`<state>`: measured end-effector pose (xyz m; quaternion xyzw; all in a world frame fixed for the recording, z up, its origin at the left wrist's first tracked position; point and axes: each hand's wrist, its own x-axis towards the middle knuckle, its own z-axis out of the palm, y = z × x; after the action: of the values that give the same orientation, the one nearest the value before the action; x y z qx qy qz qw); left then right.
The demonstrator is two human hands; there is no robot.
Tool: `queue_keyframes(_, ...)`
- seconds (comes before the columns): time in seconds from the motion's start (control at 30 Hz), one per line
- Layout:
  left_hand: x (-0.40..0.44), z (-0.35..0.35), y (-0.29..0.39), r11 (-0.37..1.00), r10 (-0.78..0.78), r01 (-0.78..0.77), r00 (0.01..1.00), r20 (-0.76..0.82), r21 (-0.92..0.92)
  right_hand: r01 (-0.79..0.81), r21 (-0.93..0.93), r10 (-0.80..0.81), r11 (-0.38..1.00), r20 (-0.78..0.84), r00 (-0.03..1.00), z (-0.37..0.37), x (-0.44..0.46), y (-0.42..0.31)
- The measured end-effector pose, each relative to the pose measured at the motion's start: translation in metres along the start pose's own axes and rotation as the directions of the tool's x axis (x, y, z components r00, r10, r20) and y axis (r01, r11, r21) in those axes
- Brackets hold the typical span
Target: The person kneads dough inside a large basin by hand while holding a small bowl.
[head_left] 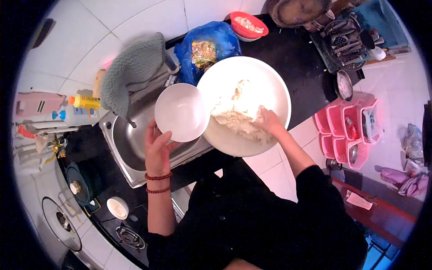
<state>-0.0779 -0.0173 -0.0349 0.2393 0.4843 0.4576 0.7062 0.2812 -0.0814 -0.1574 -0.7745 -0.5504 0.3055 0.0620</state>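
Observation:
My left hand (157,146) grips a white bowl (180,110) by its lower left rim, thumb on the outside. The bowl is tilted toward me over the sink's edge, and I see nothing inside it. Beside it stands a large white basin (275,83) with a rough, pale mass of dough (236,119) in it. My right hand (268,120) reaches into the basin from the right, its fingers bent into the dough. The fingertips are partly hidden there. Some loose flour or crumbs cling to the basin's far wall.
A steel sink (135,144) lies left, with a grey-green cloth (135,72) over its tap side. Behind the basin are a blue bag (225,38) of scraps and a red bowl (261,32). A utensil rack (346,42) and pink baskets (344,123) stand right.

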Motion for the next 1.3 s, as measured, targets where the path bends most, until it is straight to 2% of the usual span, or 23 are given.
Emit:
queue_keyframes(0.07,0.001,-0.001,0.001,1.0,0.009,-0.009,1.0,-0.007,0.015,-0.215,-0.291,0.238,0.932,0.047,0.97,-0.029,-0.021,-0.043)
queue_keyframes(0.1,0.002,-0.002,0.001,1.0,0.011,-0.011,1.0,-0.01,0.015,-0.212,-0.29,0.236,0.933,0.049,0.971,-0.026,-0.023,-0.055)
queue_keyframes(0.17,0.004,-0.003,0.0,1.0,0.02,-0.02,1.0,0.008,0.008,0.028,-0.436,0.024,0.899,0.113,0.993,-0.013,-0.024,-0.082)
queue_keyframes(0.2,0.005,-0.003,0.0,1.0,0.023,-0.023,1.0,0.007,0.009,0.155,-0.356,-0.162,0.922,0.008,0.987,0.009,-0.026,-0.089)
queue_keyframes(0.23,0.005,-0.004,0.0,1.0,0.023,-0.023,1.0,0.009,0.013,0.288,-0.286,-0.33,0.914,-0.111,0.937,0.036,-0.024,-0.094)
queue_keyframes(0.3,0.004,-0.003,0.0,0.999,0.029,-0.029,1.0,0.009,0.018,0.391,-0.487,-0.499,0.781,-0.109,0.86,0.066,0.0,-0.107)
queue_keyframes(0.37,0.002,-0.002,0.0,0.999,0.031,-0.031,1.0,0.002,0.024,0.42,-0.514,-0.556,0.748,-0.14,0.819,0.086,0.028,-0.101)
queue_keyframes(0.4,0.001,-0.003,0.001,0.999,0.033,-0.033,0.999,0.003,0.026,0.441,-0.547,-0.609,0.712,-0.168,0.775,0.089,0.04,-0.099)
queue_keyframes(0.43,0.0,-0.003,0.002,0.999,0.028,-0.028,1.0,-0.004,0.027,0.441,-0.547,-0.609,0.712,-0.168,0.775,0.076,0.05,-0.102)
queue_keyframes(0.5,-0.005,-0.005,0.001,1.0,0.012,-0.011,1.0,-0.009,0.026,0.322,-0.46,-0.325,0.827,0.075,0.943,0.043,0.052,-0.101)
queue_keyframes(0.57,-0.005,-0.005,0.001,1.0,0.015,-0.015,1.0,0.0,0.004,0.24,-0.457,-0.334,0.856,-0.134,0.933,0.006,0.035,-0.085)
queue_keyframes(0.63,-0.002,-0.005,0.0,1.0,0.014,-0.014,1.0,0.013,-0.009,0.256,-0.581,-0.443,0.773,-0.205,0.873,-0.018,0.011,-0.054)
queue_keyframes(0.67,-0.001,-0.006,-0.001,1.0,0.006,-0.006,1.0,0.021,-0.004,0.25,-0.585,-0.441,0.771,-0.208,0.873,-0.019,0.005,-0.047)
queue_keyframes(0.73,0.005,-0.004,-0.001,1.0,0.003,-0.003,0.999,0.034,-0.014,0.188,-0.62,-0.236,0.762,0.004,0.972,-0.016,0.006,-0.033)
queue_keyframes(0.83,0.008,0.002,0.001,1.0,-0.004,0.004,1.0,0.025,-0.015,0.185,-0.542,-0.2,0.82,0.032,0.979,0.01,0.018,-0.029)
queue_keyframes(1.1,0.018,0.0,-0.008,1.0,-0.021,0.02,0.999,0.032,0.02,0.212,-0.549,-0.313,0.809,-0.095,0.945,0.017,0.057,-0.016)
queue_keyframes(1.17,0.018,0.001,-0.007,1.0,-0.02,0.02,0.999,0.042,0.011,0.104,-0.213,-0.097,0.972,0.041,0.994,0.005,0.062,-0.017)
queue_keyframes(1.2,0.017,0.001,-0.007,1.0,-0.027,0.026,0.998,0.048,0.012,0.105,-0.217,-0.098,0.971,0.041,0.994,-0.001,0.058,-0.007)
queue_keyframes(1.23,0.017,0.001,-0.007,1.0,-0.029,0.028,0.998,0.049,0.011,0.044,0.077,-0.042,0.996,-0.024,0.999,-0.01,0.048,0.013)
queue_keyframes(1.27,0.017,0.001,-0.007,1.0,-0.025,0.025,0.998,0.055,0.004,-0.003,0.366,0.032,0.931,-0.072,0.997,-0.018,0.038,0.029)
queue_keyframes(1.3,0.017,0.002,-0.007,1.0,-0.019,0.019,0.998,0.062,-0.002,-0.042,0.011,0.043,0.999,-0.253,0.967,-0.023,0.031,0.033)
